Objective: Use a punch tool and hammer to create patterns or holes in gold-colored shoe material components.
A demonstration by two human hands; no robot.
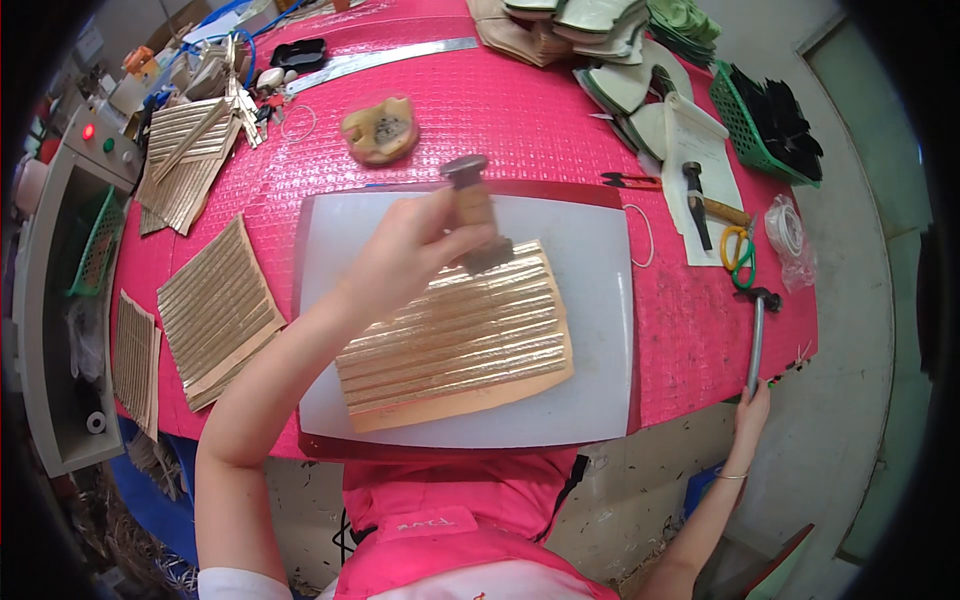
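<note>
Head view: a white rectangular plastic board [600,330] lies on a pink textured table cover [690,360]. On the board: a gold-striped panel with tan edges [460,335]. Left hand [415,240], over the board's upper half, is closed round a short metal-ended tool with a tan middle [474,207]; motion blur, so can't tell if its lower end touches the panel. Right hand [754,405], right of the board, grasps a grey-handled hammer with a dark head [757,345]. Beyond the board: a yellowish hollowed block [380,130]. Right of the board: yellow-and-green-handled scissors [740,250].
</note>
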